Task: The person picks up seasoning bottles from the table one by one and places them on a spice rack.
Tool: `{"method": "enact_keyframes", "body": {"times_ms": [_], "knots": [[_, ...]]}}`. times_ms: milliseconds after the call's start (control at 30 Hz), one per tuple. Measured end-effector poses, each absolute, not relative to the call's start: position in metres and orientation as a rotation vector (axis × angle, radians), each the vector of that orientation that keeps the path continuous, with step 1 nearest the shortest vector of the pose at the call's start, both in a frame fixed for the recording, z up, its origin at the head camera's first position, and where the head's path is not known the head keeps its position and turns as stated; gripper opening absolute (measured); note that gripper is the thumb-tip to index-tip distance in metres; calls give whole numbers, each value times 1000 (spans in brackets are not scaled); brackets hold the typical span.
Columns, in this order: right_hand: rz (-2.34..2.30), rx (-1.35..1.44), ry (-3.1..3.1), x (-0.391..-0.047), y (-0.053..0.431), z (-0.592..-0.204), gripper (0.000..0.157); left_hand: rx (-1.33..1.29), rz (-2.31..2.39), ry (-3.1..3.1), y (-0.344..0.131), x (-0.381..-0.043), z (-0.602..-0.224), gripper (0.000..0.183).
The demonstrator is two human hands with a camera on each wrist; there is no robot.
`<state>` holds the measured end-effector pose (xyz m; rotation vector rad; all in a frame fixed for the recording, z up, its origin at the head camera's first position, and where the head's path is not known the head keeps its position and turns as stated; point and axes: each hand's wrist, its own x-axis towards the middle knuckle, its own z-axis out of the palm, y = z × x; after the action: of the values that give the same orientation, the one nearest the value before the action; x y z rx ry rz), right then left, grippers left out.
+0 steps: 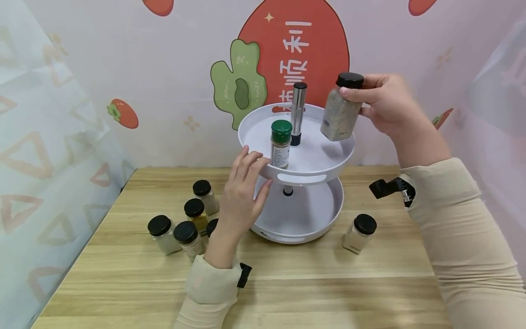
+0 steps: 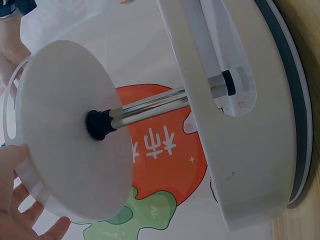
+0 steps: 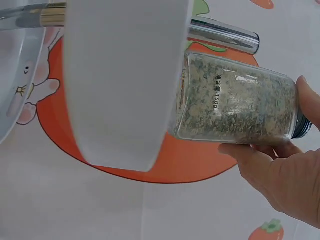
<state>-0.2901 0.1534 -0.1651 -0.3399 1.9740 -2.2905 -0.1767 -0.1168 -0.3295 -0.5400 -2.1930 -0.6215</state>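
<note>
My right hand (image 1: 388, 103) grips a clear spice jar (image 1: 340, 114) with a black lid, near its top. In the right wrist view the jar (image 3: 237, 100) is full of greenish-grey flakes, and its base overlaps the upper tray's edge. The two-tier white rack (image 1: 293, 178) has a chrome post (image 1: 298, 109) through its middle. On the upper tray stands a green-capped shaker (image 1: 281, 144). My left hand (image 1: 242, 192) rests its spread fingers on the upper tray's near left rim; the left wrist view shows the fingertips (image 2: 59, 227) at that rim.
Several black-lidded jars (image 1: 186, 233) stand in a group on the wooden table (image 1: 135, 278) to the left, one partly hidden by my left hand. Another black-lidded jar (image 1: 359, 234) stands right of the rack. A printed backdrop (image 1: 181, 55) hangs behind.
</note>
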Motion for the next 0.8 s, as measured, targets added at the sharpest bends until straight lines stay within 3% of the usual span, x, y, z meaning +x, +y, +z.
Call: {"method": "enact_keyframes", "body": {"times_ms": [300, 533, 800], "knots": [[-2168, -297, 2078, -289, 146, -181, 35, -538, -626, -2191, -116, -177, -329, 42], [-2159, -314, 2078, -288, 142, -193, 27, -538, -627, -2186, -116, -177, -329, 42], [-2156, -312, 2101, -288, 140, -198, 29, -546, -631, -2175, -116, -178, -330, 42]]}}
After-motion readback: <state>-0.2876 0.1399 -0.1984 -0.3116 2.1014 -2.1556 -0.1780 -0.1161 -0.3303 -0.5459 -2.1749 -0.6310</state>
